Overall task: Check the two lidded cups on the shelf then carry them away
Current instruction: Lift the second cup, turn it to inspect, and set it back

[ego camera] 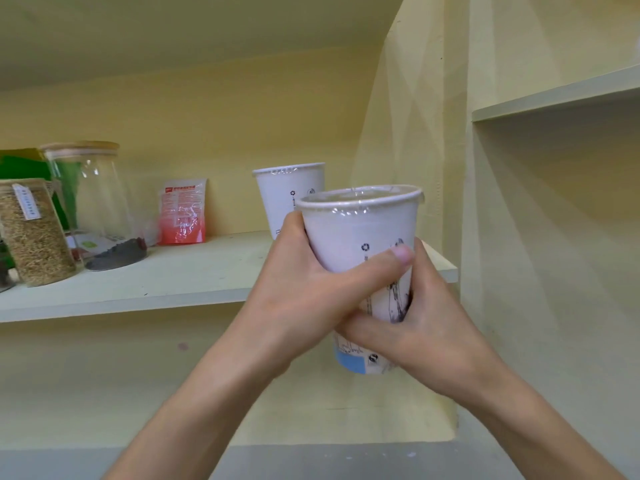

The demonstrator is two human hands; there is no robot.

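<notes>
A white paper cup with a clear plastic lid (356,230) is held upright in front of the shelf (194,275), level with its front edge. My left hand (311,289) wraps its middle from the left, thumb across the front. My right hand (415,317) grips its lower part from the right; a blue patch shows at the cup's base. A second lidded white cup (284,195) stands on the shelf behind the first, partly hidden by it and by my left hand.
On the shelf's left stand a glass jar with a wooden lid (93,202), a jar of grain (31,233) and a red-and-white packet (181,213) leaning on the back wall. A yellow side wall (415,116) closes the shelf's right end; another shelf (554,95) lies upper right.
</notes>
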